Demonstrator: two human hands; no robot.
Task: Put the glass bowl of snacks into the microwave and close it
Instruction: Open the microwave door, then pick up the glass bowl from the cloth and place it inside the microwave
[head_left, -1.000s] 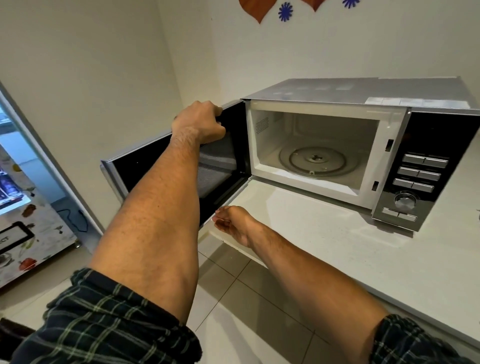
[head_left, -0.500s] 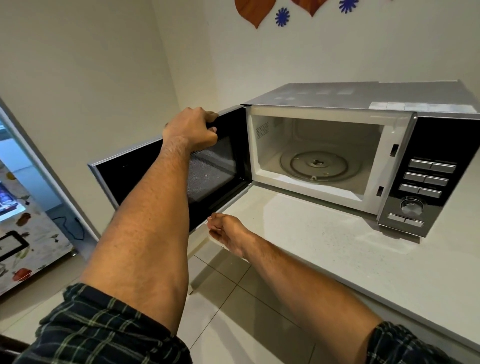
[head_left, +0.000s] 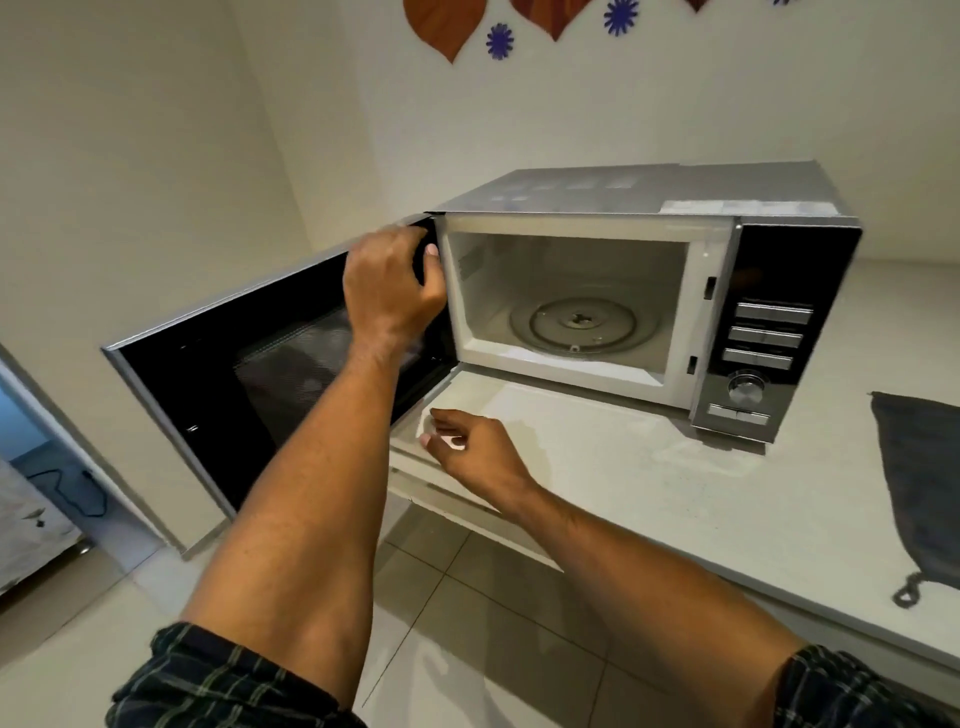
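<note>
The silver microwave (head_left: 623, 200) stands on the white counter (head_left: 701, 499). Its black door (head_left: 208, 395) is swung wide open to the left. The white cavity holds only the glass turntable (head_left: 582, 325). My left hand (head_left: 392, 288) is curled over the door's top edge, close to the hinge. My right hand (head_left: 470, 452) hovers low over the counter's left corner, below the door opening, with fingers loosely apart and nothing in them. No glass bowl of snacks is in view.
The control panel (head_left: 763, 343) with buttons and a dial fills the microwave's right side. A dark grey cloth (head_left: 919, 483) lies on the counter at far right. Tiled floor (head_left: 467, 623) lies below the counter edge, and a doorway (head_left: 47, 467) is at far left.
My left hand has slid along the door's top edge toward the hinge. The right hand has stayed near the counter corner. The view has shifted, and the grey cloth now shows.
</note>
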